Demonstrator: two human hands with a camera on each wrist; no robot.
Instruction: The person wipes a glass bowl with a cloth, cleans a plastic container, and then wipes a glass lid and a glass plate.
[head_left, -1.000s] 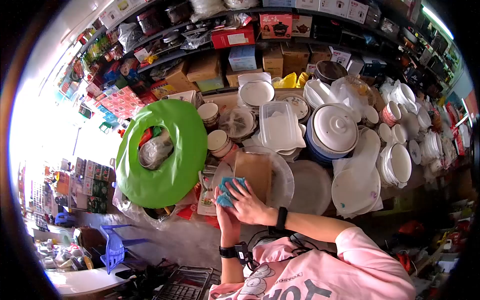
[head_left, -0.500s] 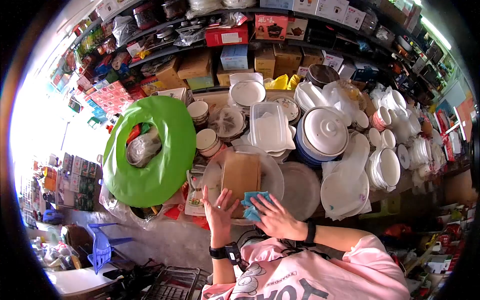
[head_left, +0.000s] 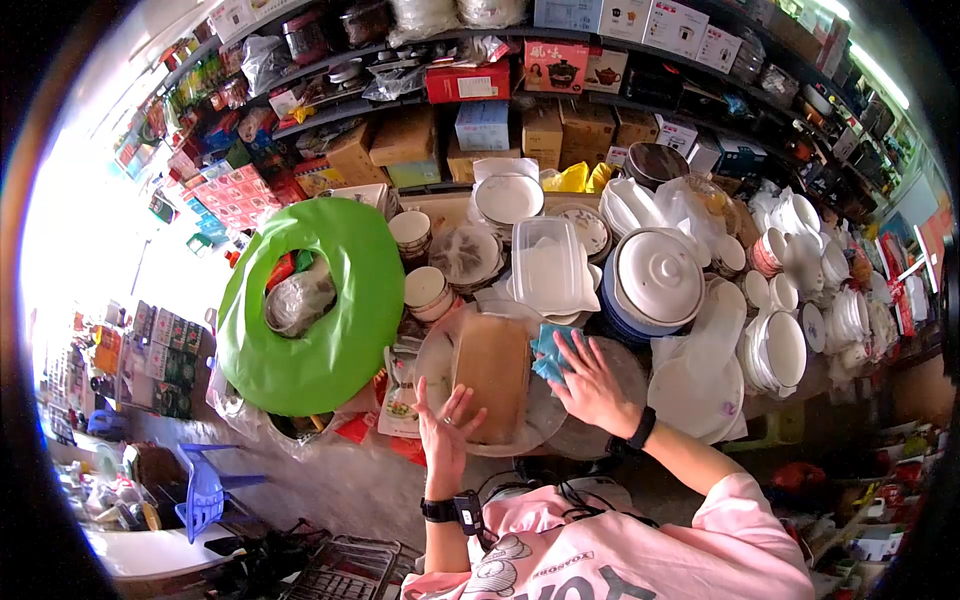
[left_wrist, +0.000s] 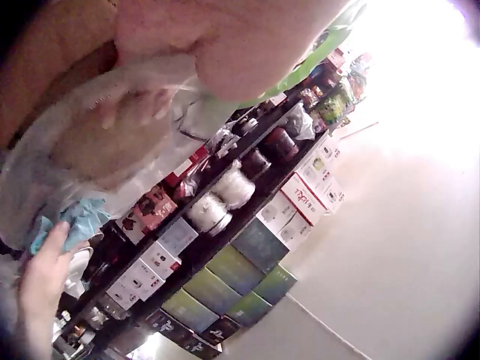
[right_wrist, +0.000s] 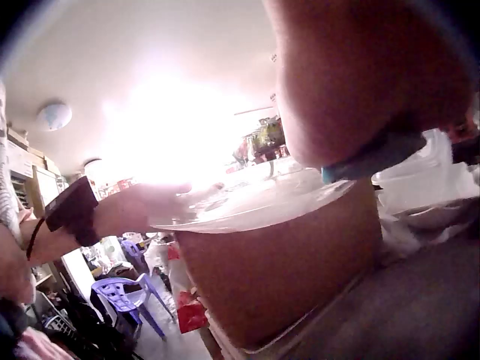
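A large round clear plate (head_left: 545,425) overlaps a brown cardboard box (head_left: 490,375); in the right wrist view the plate lies over the box's top. My left hand (head_left: 447,435) is at the plate's near left edge, fingers spread and fairly straight. At the right rim my right hand (head_left: 592,390) holds a crumpled blue cloth (head_left: 551,352) against the plate. The cloth's folds stick out on the thumb side. In the left wrist view, a finger lies over the cloth (left_wrist: 88,222) at the plate's edge.
A second round plate (head_left: 625,385) lies partly under my right hand. Behind stand a clear plastic box (head_left: 546,262), a lidded white pot (head_left: 660,275) and stacked bowls (head_left: 427,290). A big green ring-shaped sheet (head_left: 365,330) is on the left, white plates (head_left: 700,395) on the right.
The right hand has carried the cloth from beside the left hand along the near edge to the right rim. My hands have moved apart, and the left hand's fingers have spread.
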